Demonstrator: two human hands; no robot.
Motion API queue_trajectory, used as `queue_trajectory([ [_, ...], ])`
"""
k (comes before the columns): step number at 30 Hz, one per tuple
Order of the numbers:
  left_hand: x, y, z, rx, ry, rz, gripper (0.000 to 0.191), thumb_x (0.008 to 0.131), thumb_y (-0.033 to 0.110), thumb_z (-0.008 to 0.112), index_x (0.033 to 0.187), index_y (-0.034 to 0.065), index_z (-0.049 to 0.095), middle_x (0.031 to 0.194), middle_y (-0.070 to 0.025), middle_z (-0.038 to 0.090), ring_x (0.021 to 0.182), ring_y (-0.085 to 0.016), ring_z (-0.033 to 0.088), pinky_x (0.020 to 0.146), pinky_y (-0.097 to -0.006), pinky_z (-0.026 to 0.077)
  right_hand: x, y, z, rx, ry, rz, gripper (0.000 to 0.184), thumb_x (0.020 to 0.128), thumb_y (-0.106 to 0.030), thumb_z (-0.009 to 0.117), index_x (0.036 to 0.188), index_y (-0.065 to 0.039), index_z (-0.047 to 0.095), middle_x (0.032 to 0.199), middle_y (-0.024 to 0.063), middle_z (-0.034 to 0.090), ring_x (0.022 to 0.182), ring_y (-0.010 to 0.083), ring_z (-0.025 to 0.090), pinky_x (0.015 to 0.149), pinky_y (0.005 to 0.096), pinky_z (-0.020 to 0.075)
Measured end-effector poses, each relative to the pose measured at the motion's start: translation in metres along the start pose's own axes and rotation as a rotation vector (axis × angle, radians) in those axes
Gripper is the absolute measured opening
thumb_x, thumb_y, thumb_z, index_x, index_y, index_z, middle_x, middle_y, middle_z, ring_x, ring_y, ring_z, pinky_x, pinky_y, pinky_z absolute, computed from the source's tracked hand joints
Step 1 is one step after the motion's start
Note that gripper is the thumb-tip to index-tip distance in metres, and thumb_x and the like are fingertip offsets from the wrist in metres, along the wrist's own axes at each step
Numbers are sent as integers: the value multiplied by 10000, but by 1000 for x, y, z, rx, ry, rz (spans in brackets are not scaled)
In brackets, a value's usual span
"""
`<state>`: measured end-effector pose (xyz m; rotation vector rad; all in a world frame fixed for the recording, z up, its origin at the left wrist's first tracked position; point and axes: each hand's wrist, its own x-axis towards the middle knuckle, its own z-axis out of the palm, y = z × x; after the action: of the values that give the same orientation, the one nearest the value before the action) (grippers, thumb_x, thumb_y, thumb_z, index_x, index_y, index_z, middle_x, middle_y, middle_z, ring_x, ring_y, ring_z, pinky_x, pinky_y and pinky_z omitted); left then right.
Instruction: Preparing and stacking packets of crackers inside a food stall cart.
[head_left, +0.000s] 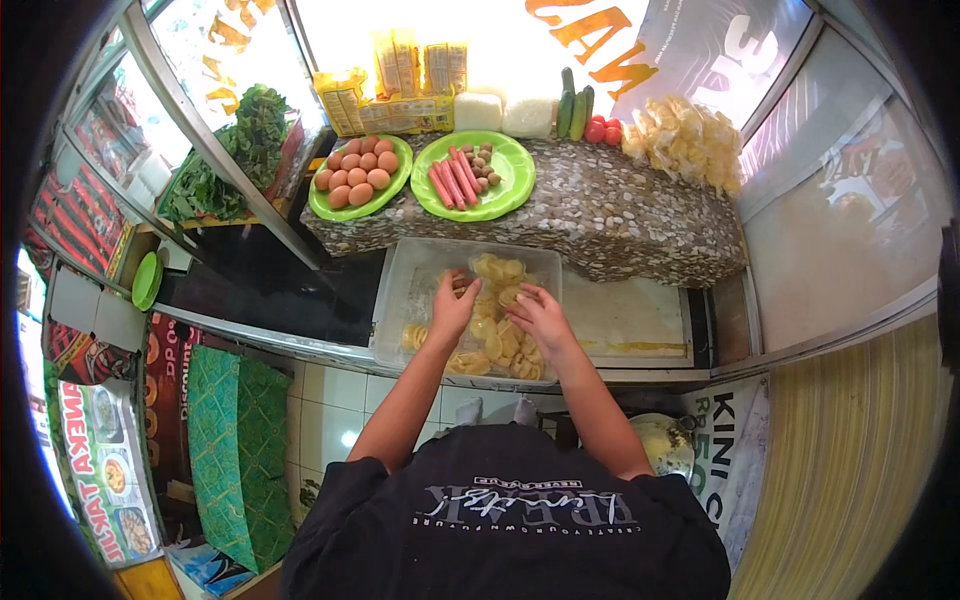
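A translucent plastic bin (391, 300) is in front of me, with several bundles of pale yellow dried food (489, 326), perhaps noodles or crackers, spread over its bottom. Inside its left half is my left hand (452, 309), fingers curved and thumb pointing inward; whether something small lies between them is unclear. My right hand (543, 319) reaches over the right side, its fingertips on a pale yellow bundle (511, 295). The hands are apart, palms facing each other. More bundles (469, 364) lie along the near wall.
Behind the bin, a pebble-patterned ledge (585, 202) carries a green plate of eggs (360, 171), a green plate (514, 187) with sausages and meatballs, cucumbers (576, 112), tomatoes (602, 130), and bagged yellow food (682, 142). Leafy greens (247, 150) stand left, beyond a metal frame post (217, 150).
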<state>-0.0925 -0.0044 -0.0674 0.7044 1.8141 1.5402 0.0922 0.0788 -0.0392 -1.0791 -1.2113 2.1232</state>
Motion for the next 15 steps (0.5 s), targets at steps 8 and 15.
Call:
queue_trajectory([
  [8,47,6,27,451,-90,-50,642,875,498,764,1323,57,639,1075,-234,741,985,-351,728,864,-414,558,35,0,-1,339,-48,124,628,1025,-182,641,1565,-136,322,1396,153,538,1173,341,639,1043,478,516],
  [15,21,5,23,339,-81,83,481,883,405,776,1197,53,680,1018,-217,750,944,-348,736,846,-418,567,43,7,-4,382,-7,136,555,1016,-212,658,1506,-197,398,1271,108,603,1113,302,639,963,448,545],
])
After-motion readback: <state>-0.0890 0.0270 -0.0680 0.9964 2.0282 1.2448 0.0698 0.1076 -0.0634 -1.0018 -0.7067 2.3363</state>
